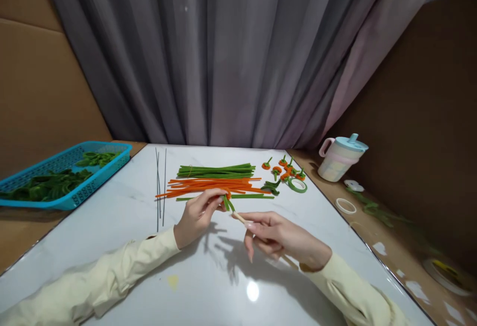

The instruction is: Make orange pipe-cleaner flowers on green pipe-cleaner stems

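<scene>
My left hand (197, 215) is closed in a pinch on a small orange and green pipe cleaner piece (228, 203), whose green ends hang down. Between the fingers of my right hand (279, 235) is a thin wooden stick (239, 217), its tip right at those green ends. Whether the tip touches them I cannot tell. Behind the hands lie a row of orange pipe cleaners (212, 185) and a bundle of green pipe cleaners (216, 171). A loose green pipe cleaner (257, 197) lies nearer to me, partly hidden by the left hand.
Several orange-and-green pieces (287, 168) lie at the back right, beside a green tape roll (297, 185) and dark green curled pieces (271, 187). Thin dark wires (160, 192) lie left. A blue basket (72, 201) holds greenery. A lidded cup (337, 162) and white ring (346, 206) stand right.
</scene>
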A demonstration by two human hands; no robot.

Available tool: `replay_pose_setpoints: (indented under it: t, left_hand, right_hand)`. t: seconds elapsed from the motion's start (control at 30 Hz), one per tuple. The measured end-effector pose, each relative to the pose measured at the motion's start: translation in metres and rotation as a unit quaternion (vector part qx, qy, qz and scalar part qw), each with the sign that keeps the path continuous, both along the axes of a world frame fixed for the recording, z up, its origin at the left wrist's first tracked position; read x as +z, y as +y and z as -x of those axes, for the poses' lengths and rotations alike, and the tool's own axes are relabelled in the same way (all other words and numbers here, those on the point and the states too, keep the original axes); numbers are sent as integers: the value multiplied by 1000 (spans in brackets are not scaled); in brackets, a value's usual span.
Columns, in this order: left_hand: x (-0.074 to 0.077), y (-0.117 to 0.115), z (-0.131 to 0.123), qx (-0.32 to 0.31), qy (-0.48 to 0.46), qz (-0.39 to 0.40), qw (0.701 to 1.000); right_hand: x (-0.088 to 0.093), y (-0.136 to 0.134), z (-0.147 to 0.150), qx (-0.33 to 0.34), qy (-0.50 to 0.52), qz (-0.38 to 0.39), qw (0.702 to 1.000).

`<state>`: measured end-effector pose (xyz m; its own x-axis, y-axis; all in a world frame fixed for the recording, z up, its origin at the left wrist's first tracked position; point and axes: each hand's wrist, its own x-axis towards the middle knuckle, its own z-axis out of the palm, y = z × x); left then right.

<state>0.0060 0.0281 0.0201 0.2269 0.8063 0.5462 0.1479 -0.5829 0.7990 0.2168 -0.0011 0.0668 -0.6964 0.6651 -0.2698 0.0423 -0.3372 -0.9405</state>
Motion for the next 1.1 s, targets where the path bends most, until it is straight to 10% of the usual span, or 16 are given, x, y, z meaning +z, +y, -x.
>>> replay_pose_setpoints:
  t: [0.3,1.1]
  left_hand:
    - [20,15,12,131,118,-329,928]
    - [15,26,31,67,244,-443,860]
  right_hand:
    - [5,1,50,-128,217,151,956]
    - [-13,18,51,-115,333,203,914]
